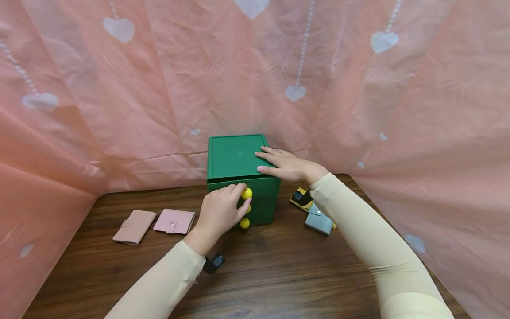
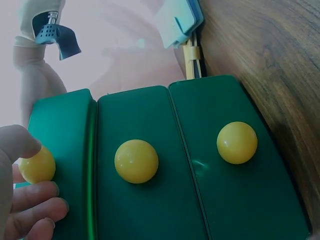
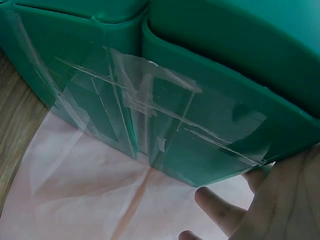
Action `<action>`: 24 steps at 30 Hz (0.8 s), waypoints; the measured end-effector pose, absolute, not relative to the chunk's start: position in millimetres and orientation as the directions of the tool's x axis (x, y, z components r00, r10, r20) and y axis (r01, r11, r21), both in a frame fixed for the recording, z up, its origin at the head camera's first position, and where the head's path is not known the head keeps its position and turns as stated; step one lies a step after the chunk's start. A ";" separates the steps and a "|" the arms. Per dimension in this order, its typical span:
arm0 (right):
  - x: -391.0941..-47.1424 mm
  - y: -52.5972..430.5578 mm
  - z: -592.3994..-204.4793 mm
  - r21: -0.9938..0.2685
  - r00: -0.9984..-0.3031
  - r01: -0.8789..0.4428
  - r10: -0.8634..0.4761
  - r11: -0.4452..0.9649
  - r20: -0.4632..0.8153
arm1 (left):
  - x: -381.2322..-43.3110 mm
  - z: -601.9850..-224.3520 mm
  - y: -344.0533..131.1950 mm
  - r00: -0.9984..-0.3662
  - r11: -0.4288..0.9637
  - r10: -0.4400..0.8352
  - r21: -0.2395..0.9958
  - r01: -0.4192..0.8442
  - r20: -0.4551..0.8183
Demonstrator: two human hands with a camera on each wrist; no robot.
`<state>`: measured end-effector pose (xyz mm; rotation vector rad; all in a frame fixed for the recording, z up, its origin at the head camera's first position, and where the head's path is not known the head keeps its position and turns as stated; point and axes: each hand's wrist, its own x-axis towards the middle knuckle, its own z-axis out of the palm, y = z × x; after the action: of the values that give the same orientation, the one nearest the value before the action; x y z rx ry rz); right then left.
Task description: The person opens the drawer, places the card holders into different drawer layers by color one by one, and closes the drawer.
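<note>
A green drawer box [image 1: 239, 157] stands on the table against the curtain. Three yellow ball knobs run down its front. My left hand [image 1: 223, 208] pinches the top knob [image 2: 38, 165] between thumb and fingers. Below it, the middle knob [image 2: 136, 161] and the bottom knob [image 2: 237, 142] are untouched. The top drawer front [image 2: 62, 130] sits slightly proud of the one under it. On the box's top right edge rests my right hand [image 1: 284, 165], fingers spread and fairly straight. Clear tape [image 3: 150, 100] covers a side of the box in the right wrist view.
Left of the box lie a beige wallet [image 1: 134, 227] and a pink wallet [image 1: 174, 221]. To its right, a light blue wallet [image 1: 318, 220] lies against a yellow item [image 1: 299, 201], partly hidden by the right wrist. A pink curtain [image 1: 167, 88] surrounds the wooden table [image 1: 279, 274].
</note>
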<state>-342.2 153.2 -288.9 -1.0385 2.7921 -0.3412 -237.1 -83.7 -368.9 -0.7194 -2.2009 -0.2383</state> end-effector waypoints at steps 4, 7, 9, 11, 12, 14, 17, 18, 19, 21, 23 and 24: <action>-342.5 153.5 -289.3 -0.261 -0.749 -0.628 -0.660 0.733 -0.053 | -233.8 -368.4 -83.9 -0.511 0.815 0.422 -0.066 0.576 0.749; -343.1 153.5 -289.6 -0.262 -0.749 -0.629 -0.661 0.732 -0.051 | -231.9 -367.7 -84.1 -0.507 0.812 0.425 -0.067 0.580 0.750; -343.3 153.5 -289.6 -0.259 -0.749 -0.630 -0.661 0.732 -0.050 | -230.8 -367.4 -84.3 -0.510 0.809 0.428 -0.066 0.583 0.746; -343.3 153.3 -289.7 -0.255 -0.750 -0.629 -0.660 0.734 -0.049 | -230.1 -367.6 -84.5 -0.515 0.810 0.430 -0.065 0.583 0.741; -343.0 153.2 -289.6 -0.254 -0.750 -0.630 -0.660 0.734 -0.047 | -229.9 -367.8 -84.6 -0.517 0.810 0.431 -0.064 0.583 0.739; -342.8 153.0 -289.7 -0.256 -0.750 -0.629 -0.660 0.734 -0.046 | -229.2 -368.1 -84.8 -0.518 0.808 0.432 -0.063 0.586 0.738; -342.9 152.7 -290.0 -0.263 -0.751 -0.627 -0.659 0.733 -0.045 | -228.0 -368.2 -85.1 -0.512 0.806 0.434 -0.065 0.589 0.741; -342.8 152.5 -290.0 -0.267 -0.752 -0.625 -0.657 0.734 -0.045 | -227.4 -368.1 -85.2 -0.510 0.804 0.434 -0.064 0.591 0.743; -342.6 152.4 -290.0 -0.270 -0.754 -0.622 -0.655 0.735 -0.046 | -226.8 -367.8 -85.3 -0.508 0.803 0.434 -0.063 0.593 0.744; -342.5 152.3 -290.1 -0.272 -0.756 -0.619 -0.653 0.736 -0.046 | -226.0 -367.7 -85.4 -0.504 0.801 0.433 -0.063 0.595 0.747; -342.0 152.1 -290.2 -0.271 -0.758 -0.618 -0.651 0.738 -0.044 | -225.1 -367.7 -85.5 -0.506 0.801 0.433 -0.061 0.596 0.746; -342.2 152.2 -290.6 -0.270 -0.758 -0.618 -0.650 0.738 -0.043 | -224.6 -367.8 -85.5 -0.506 0.800 0.433 -0.060 0.596 0.746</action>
<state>-342.2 152.2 -290.6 -1.0275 2.8020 -0.3636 -224.6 -85.5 -367.8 -0.7569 -2.1831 -0.2601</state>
